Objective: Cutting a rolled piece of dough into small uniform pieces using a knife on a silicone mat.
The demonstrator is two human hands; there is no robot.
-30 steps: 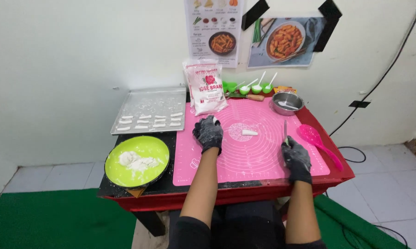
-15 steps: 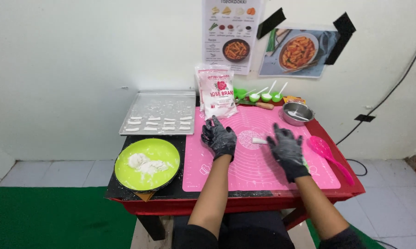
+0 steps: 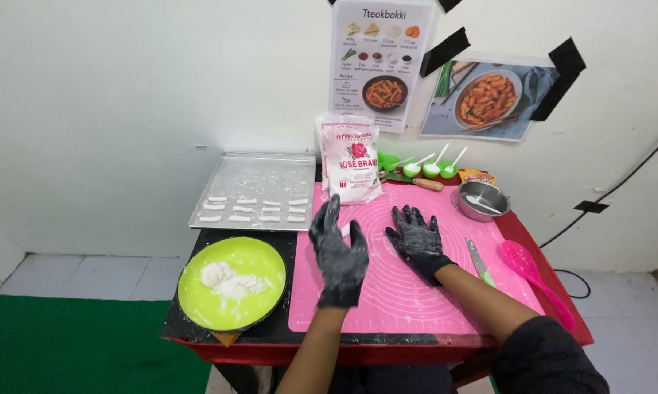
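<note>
Both gloved hands hover over the pink silicone mat (image 3: 409,292) on the bench (image 3: 270,343), and neither holds anything. The left hand (image 3: 340,255) is raised on edge, fingers spread and thumb up, its grip apart. The right hand (image 3: 418,237) lies palm down, low over the mat or touching it, with its fingers splayed wide, grip likewise apart. The black gloves look dusted with flour, which probably explains why the hands are kept clear of the other things.

Whether any dough lies on the mat behind or under the hands cannot be told. The nearest dough in plain view is the white lump in the green plate (image 3: 232,283), just left of the left hand. The shaped white pieces (image 3: 254,210) sit in rows on the metal tray (image 3: 252,179) at far left. A flour bag (image 3: 351,160) stands at the far edge of the mat, just beyond the left hand. A knife (image 3: 480,261) and a pink spoon (image 3: 534,279) lie to the right of the right hand, apart from it.
</note>
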